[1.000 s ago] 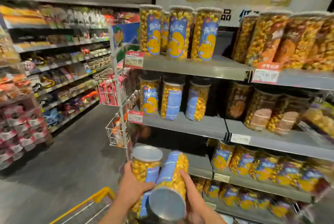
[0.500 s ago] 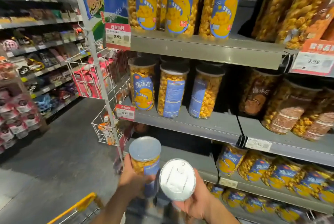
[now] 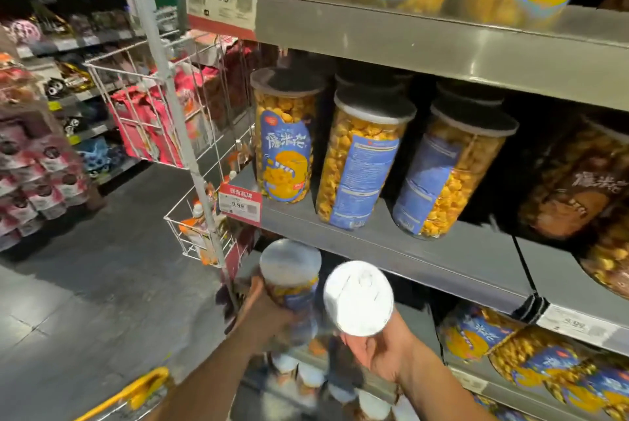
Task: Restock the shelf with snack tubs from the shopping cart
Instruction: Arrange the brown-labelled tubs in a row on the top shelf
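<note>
My left hand (image 3: pixel 262 317) grips an upright popcorn tub (image 3: pixel 291 276) with a blue label and a grey lid. My right hand (image 3: pixel 381 351) holds a second tub (image 3: pixel 359 298) tilted toward me, so its silver end faces the camera. Both tubs hang just below the front edge of the middle shelf (image 3: pixel 391 247). On that shelf stand three matching tubs (image 3: pixel 286 148), (image 3: pixel 360 165), (image 3: pixel 449 175), with more behind them in the dark. The yellow handle of the shopping cart (image 3: pixel 136 390) shows at the bottom left.
A white wire rack (image 3: pixel 163 104) with red packets hangs off the shelf end, left of my hands. Brown-labelled tubs (image 3: pixel 578 189) fill the shelf's right side. The top shelf (image 3: pixel 442 36) and the lower shelf (image 3: pixel 531 362) hold more blue-labelled popcorn. More tub lids (image 3: pixel 306 376) lie below my hands.
The view has closed in on the middle shelf. Both hands have lifted their tubs nearer its front edge. The right tub, lying sideways a second ago, now points its silver end at me.
</note>
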Available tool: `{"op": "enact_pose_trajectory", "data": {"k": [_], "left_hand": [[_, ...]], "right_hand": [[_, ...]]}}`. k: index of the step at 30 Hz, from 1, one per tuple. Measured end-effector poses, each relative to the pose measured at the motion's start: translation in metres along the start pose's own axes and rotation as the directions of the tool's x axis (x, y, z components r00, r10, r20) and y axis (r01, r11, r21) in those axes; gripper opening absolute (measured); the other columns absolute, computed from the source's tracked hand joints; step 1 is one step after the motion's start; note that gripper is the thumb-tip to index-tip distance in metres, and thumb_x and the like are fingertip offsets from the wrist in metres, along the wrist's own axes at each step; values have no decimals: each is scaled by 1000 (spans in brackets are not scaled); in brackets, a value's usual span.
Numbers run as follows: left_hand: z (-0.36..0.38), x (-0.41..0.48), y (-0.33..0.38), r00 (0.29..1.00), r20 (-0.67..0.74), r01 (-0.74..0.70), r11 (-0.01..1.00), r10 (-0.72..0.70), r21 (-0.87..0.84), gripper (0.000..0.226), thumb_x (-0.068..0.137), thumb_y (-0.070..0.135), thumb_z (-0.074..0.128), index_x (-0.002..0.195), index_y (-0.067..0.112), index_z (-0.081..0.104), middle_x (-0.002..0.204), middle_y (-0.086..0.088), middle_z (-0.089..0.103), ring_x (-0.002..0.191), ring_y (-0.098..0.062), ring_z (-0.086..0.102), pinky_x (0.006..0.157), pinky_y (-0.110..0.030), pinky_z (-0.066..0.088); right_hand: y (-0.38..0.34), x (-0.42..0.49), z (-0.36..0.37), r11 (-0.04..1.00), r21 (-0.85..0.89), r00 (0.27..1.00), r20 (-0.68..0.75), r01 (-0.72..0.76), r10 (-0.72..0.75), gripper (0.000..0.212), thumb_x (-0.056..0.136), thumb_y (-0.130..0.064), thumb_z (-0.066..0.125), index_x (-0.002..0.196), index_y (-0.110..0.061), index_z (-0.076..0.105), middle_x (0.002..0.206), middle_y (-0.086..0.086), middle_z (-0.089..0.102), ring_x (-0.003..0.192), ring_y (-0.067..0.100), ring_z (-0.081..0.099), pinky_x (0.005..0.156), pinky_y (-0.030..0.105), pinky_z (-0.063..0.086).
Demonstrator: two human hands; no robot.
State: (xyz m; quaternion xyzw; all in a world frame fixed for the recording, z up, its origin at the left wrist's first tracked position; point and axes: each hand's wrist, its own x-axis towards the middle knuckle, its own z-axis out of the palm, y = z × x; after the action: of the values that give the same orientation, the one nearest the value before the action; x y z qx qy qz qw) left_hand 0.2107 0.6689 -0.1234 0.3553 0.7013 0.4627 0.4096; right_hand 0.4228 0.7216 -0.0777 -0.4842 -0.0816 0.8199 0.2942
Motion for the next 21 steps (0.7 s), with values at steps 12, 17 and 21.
{"op": "enact_pose_trajectory", "data": {"k": [12,17,21], "left_hand": [[13,51,-9,995,25,-96,995,95,23,101,37,19,97,120,31,41,108,4,65,99,-13,65,85,-26,55],[13,82,-4,989,71,-116,975,131,-190,95,33,1,90,114,28,48,108,-20,69,97,-30,68,78,-51,58],[12,87,14,968,201,-134,986,152,-97,60,50,19,88,90,5,46,87,-17,60,65,-3,63,59,-25,53]], "right_hand": [[-23,38,-11,989,-34,983,-122,-145,140,65,86,-57,65,121,-2,61,92,23,59,49,33,67,39,39,57],[-48,57,16,977,-153,987,-85,-150,139,42,98,-34,54,103,8,62,73,33,63,39,33,63,31,36,51],[-60,92,1,947,-273,984,-110,-168,143,56,104,-40,43,105,11,65,71,36,66,38,31,64,30,32,50]]}}
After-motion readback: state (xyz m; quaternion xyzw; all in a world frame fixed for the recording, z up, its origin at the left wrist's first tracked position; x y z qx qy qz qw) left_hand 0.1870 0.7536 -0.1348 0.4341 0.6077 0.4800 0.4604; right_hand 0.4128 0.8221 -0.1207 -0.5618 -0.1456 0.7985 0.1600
